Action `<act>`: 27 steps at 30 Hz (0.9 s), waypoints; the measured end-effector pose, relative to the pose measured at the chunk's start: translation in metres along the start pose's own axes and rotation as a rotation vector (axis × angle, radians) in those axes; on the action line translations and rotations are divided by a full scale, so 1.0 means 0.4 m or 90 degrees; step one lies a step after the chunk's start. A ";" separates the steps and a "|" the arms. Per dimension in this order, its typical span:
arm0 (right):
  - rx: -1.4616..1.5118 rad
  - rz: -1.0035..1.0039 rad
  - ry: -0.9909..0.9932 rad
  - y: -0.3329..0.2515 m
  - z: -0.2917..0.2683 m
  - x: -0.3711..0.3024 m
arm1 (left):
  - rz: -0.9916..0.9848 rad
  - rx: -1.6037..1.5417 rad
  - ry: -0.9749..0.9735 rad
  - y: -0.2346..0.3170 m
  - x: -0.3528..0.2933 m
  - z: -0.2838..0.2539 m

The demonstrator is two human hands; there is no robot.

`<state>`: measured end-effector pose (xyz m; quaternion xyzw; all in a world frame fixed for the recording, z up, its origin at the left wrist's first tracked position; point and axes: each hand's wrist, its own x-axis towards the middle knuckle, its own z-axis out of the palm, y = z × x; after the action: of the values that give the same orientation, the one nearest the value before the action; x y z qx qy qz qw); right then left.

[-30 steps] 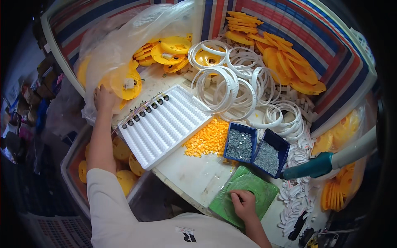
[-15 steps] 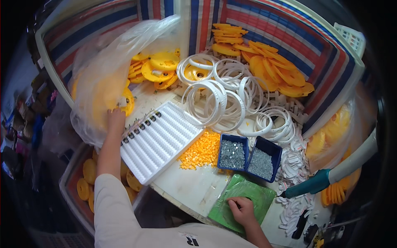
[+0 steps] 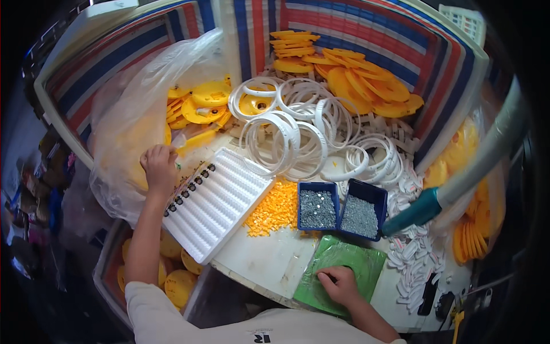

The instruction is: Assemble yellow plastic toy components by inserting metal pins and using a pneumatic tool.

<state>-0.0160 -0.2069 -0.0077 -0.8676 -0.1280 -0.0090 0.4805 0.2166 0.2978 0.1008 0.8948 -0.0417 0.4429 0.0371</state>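
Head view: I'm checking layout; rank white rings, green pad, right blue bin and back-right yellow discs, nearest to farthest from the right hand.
1. Green pad, beneath right hand
2. Right blue bin, beyond pad
3. White rings, farther, leftward
4. Yellow discs, back right

Best gap = bare strip of table [image 3: 258, 261] btwn the white tray [image 3: 220, 203] & green pad [image 3: 318, 258], w/ loose yellow bits [image 3: 272, 207] plugging its far end. L hand [image 3: 160, 163] is hemmed in: plastic bag [image 3: 129, 109] to its L, tray just to R, yellow discs [image 3: 209, 94] beyond. R hand [image 3: 342, 285], over the pad, has room to its L, but 2 blue bins [image 3: 375, 196] block straight ahead, white rings [image 3: 294, 136] pile up behind, white pcs [image 3: 421, 269] crowd the R, & a teal-handled tool [image 3: 421, 211] juts in there, tip by the R bin.
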 end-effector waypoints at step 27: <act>0.486 0.511 0.184 0.014 -0.195 -0.239 | -0.050 -0.779 -0.633 0.710 -0.426 -0.162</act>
<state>-0.0989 -0.2953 0.0165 -0.6032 0.2845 0.1025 0.7380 0.0317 0.0296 0.0127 0.8094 -0.2582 -0.1124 0.5153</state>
